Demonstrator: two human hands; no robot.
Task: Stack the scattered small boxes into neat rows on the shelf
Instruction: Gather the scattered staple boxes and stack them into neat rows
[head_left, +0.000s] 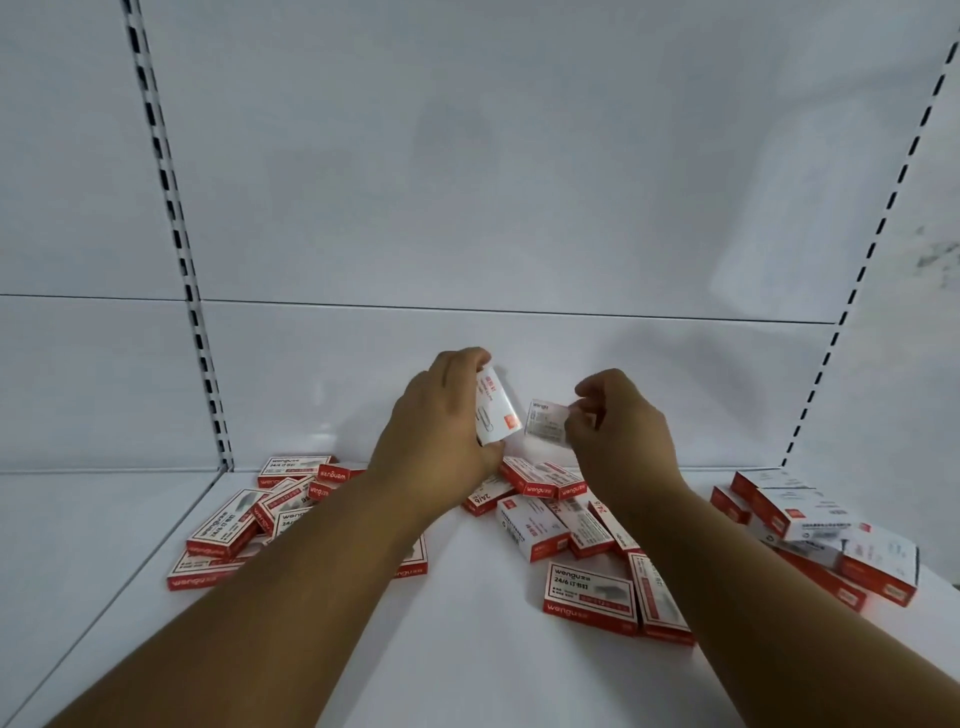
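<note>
Small red-and-white boxes lie scattered on the white shelf (483, 649). One heap (234, 525) is on the left, another (566, 525) in the middle, a third (831, 540) on the right. My left hand (441, 421) is raised above the shelf and grips a white box with a red label (496, 410), held upright. My right hand (618, 431) pinches a second small white box (545, 422) by its right end. The two held boxes are close but apart, in front of the back wall.
A white back panel (519, 182) rises behind the shelf, with slotted uprights on the left (179, 260) and the right (852, 296). A neighbouring shelf bay (78, 519) lies to the left. Bare shelf surface stretches between my forearms.
</note>
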